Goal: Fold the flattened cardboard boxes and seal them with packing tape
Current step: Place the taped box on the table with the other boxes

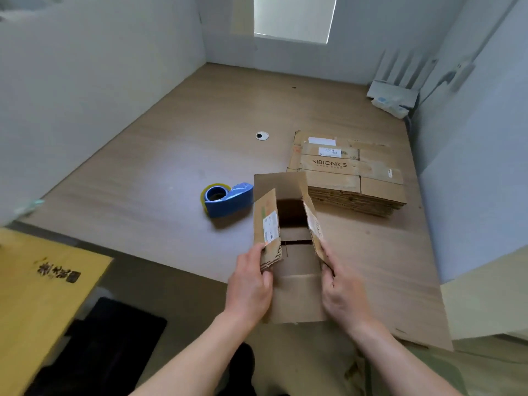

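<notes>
Wooden desk (171,155), beneath the grip. Round cable hole (262,135), well beyond the grip. White router (393,95) with upright antennas, far beyond and to the right, in the corner. Yellow box (37,281) with dark printing, left of the grip, off the desk.

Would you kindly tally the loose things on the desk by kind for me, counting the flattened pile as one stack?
Open box being folded: 1
Stack of flattened boxes: 1 (the boxes in it are too tightly packed to count)
Blue tape dispenser: 1
White device at the back corner: 1
Total: 4
</notes>
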Action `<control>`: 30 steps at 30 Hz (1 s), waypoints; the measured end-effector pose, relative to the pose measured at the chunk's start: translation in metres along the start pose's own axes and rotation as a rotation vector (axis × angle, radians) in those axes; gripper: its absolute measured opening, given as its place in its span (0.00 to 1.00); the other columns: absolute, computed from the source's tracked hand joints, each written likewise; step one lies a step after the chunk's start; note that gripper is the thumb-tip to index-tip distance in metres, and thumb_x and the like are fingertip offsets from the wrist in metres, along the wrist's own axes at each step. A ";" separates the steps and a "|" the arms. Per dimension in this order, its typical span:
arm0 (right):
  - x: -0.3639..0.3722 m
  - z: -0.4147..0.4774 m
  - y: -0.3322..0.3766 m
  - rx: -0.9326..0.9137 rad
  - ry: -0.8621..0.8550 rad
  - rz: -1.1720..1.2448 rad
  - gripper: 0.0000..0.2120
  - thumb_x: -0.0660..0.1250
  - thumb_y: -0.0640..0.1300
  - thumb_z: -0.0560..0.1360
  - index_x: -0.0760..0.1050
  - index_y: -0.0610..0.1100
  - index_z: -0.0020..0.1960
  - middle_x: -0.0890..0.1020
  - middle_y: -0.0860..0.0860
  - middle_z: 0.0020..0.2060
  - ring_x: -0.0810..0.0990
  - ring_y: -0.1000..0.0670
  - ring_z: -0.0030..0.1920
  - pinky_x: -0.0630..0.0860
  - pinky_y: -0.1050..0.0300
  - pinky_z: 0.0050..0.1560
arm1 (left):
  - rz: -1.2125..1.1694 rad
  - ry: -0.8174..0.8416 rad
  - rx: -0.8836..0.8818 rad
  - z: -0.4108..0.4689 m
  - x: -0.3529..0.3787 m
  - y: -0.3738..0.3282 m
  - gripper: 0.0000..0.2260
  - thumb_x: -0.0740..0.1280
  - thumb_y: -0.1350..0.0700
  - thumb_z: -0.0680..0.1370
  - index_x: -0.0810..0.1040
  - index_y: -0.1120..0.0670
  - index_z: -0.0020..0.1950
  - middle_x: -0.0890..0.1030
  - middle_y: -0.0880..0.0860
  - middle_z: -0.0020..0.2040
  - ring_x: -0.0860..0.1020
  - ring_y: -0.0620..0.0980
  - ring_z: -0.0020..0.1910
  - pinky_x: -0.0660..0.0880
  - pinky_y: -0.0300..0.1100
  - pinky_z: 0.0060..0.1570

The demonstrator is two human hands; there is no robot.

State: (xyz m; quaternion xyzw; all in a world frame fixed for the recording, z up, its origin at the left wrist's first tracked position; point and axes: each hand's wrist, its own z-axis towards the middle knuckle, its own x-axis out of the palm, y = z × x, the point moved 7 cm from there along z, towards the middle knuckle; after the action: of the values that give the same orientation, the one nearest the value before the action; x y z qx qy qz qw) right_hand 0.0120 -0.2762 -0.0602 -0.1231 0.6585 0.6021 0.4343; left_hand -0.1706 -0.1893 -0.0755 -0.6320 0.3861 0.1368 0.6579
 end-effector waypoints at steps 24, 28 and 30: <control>0.119 -0.112 0.166 -0.450 0.472 0.138 0.28 0.64 0.34 0.77 0.69 0.51 0.74 0.76 0.51 0.69 0.76 0.48 0.66 0.68 0.58 0.66 | -0.054 -0.634 -0.488 -0.234 -0.150 0.113 0.24 0.68 0.49 0.76 0.64 0.43 0.70 0.71 0.49 0.57 0.78 0.54 0.51 0.72 0.41 0.48; 0.160 -0.138 0.213 -0.512 0.556 0.125 0.27 0.63 0.35 0.78 0.68 0.54 0.74 0.76 0.53 0.69 0.76 0.49 0.66 0.71 0.57 0.65 | -0.063 -0.717 -0.546 -0.271 -0.185 0.152 0.22 0.67 0.49 0.77 0.64 0.45 0.69 0.69 0.48 0.54 0.76 0.51 0.45 0.69 0.40 0.45; 0.181 -0.153 0.240 -0.547 0.577 0.132 0.27 0.63 0.34 0.78 0.68 0.54 0.74 0.76 0.53 0.69 0.76 0.49 0.66 0.71 0.57 0.65 | -0.084 -0.749 -0.565 -0.289 -0.206 0.176 0.22 0.68 0.50 0.77 0.65 0.46 0.69 0.70 0.49 0.55 0.76 0.53 0.47 0.74 0.44 0.47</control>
State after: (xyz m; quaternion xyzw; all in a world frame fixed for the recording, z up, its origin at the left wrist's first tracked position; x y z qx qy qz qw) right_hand -0.3247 -0.2901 -0.0421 -0.3557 0.5752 0.7225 0.1434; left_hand -0.5218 -0.3676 -0.0344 -0.7085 0.0438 0.4283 0.5592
